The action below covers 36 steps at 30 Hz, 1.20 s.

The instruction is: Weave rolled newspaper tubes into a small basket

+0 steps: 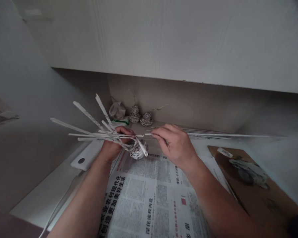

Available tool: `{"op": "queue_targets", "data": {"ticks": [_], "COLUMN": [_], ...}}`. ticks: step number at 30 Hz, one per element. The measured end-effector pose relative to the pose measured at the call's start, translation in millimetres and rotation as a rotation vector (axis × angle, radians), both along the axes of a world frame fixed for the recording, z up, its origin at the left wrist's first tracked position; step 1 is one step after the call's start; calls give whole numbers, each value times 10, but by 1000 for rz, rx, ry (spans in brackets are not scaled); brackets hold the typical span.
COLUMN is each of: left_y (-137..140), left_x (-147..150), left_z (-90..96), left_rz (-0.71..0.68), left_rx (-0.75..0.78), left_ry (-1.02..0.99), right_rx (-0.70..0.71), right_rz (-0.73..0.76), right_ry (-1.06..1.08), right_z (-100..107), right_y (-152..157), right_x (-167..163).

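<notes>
Woven ball point(136, 152) near centre, toward 7 o'clock; left hand point(116, 142), at its 10 o'clock, clamped round paper strips point(88, 115). Right hand point(175, 142), 2 o'clock, pinching thin stick point(148, 134). Ball likely light, crushable: hold at strip bases.

white dark-flecked strips point(88, 115), mottled woven ball point(136, 153), black-and-red-printed newspaper point(139, 190), brown board point(250, 194)

Forearms point(85, 195) bare, converging forward; left hand point(113, 145) curled, right hand point(175, 143) pinching, back turned upward.
</notes>
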State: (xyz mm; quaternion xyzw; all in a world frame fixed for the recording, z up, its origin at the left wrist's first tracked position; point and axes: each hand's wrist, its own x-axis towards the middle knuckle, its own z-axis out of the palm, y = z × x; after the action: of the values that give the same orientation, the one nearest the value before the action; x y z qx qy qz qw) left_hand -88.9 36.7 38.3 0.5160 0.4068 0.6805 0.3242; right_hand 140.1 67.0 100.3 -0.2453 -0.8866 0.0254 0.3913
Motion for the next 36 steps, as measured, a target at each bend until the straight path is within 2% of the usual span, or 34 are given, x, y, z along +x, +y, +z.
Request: {"op": "queue_targets", "data": {"ticks": [4, 9, 13, 18, 28, 36], "left_y": [-17, -27, -28, -30, -42, -9], "left_x": [-4, 14, 38, 28, 66, 47], "left_z": [10, 32, 40, 36, 66, -15], "left_rz": [29, 83, 76, 17, 16, -28], "left_rx": [30, 52, 30, 82, 69, 80], "left_ry": [50, 71, 75, 66, 105, 126], "right_rx": [85, 117, 99, 67, 53, -72], "right_rz": [-42, -71, -77, -82, -108, -147], "right_ry": [-59, -91, -112, -136, -198, -403], "right_z": [82, 154, 152, 133, 121, 195], "right_y": [-106, -186, -201, -211, -217, -274], "right_x": [3, 8, 1, -13, -14, -13]}}
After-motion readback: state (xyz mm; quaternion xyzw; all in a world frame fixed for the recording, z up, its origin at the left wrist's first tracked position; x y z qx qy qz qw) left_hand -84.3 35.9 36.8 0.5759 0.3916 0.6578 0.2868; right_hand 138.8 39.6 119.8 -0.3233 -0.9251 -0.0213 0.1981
